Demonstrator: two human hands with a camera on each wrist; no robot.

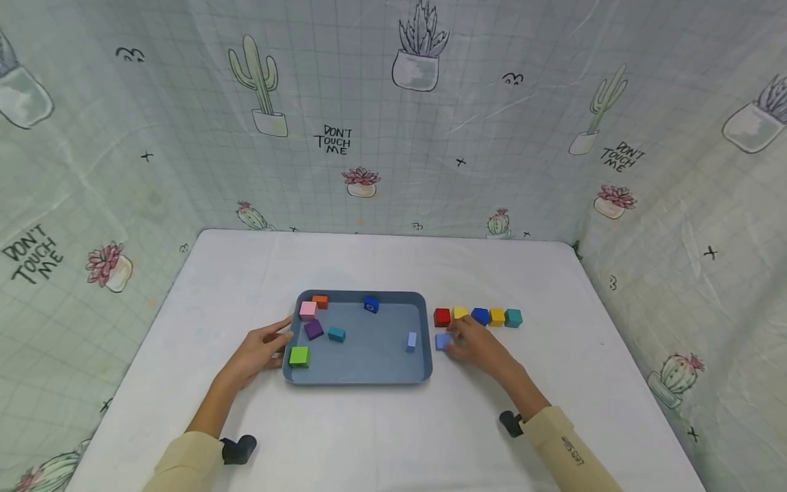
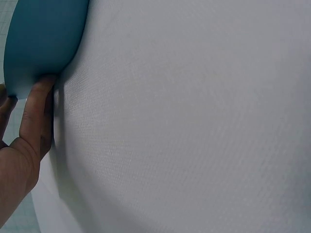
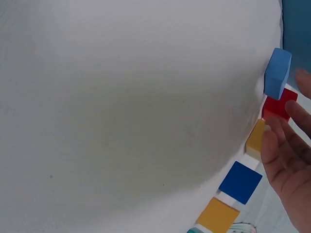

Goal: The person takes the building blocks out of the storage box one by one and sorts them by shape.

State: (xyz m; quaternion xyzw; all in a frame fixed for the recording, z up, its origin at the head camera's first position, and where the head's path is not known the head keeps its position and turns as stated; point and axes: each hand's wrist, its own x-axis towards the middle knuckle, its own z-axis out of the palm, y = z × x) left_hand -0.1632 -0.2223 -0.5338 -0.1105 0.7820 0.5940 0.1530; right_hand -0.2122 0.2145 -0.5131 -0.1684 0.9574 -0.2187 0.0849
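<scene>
A blue-grey tray [image 1: 363,372] lies mid-table with several coloured blocks in it, among them a green block [image 1: 299,356] and a pale blue block [image 1: 411,342]. My left hand [image 1: 283,339] rests against the tray's left rim, its straight fingers [image 2: 38,104] touching the tray's edge [image 2: 43,43]. Right of the tray, a light blue block [image 1: 442,342] [image 3: 277,73] stands on the table. My right hand [image 1: 455,340] [image 3: 291,114] is right beside it with loosely spread fingers holding nothing. Behind it runs a row of blocks beginning with a red block [image 1: 442,317] [image 3: 278,104].
The row continues rightward with a yellow block [image 1: 460,313], a blue block [image 1: 480,316] [image 3: 240,182], an orange-yellow block [image 1: 496,316] and a teal block [image 1: 513,318]. A white cloth covers the table [image 1: 393,437]. Cactus-print sheets wall in the back and sides.
</scene>
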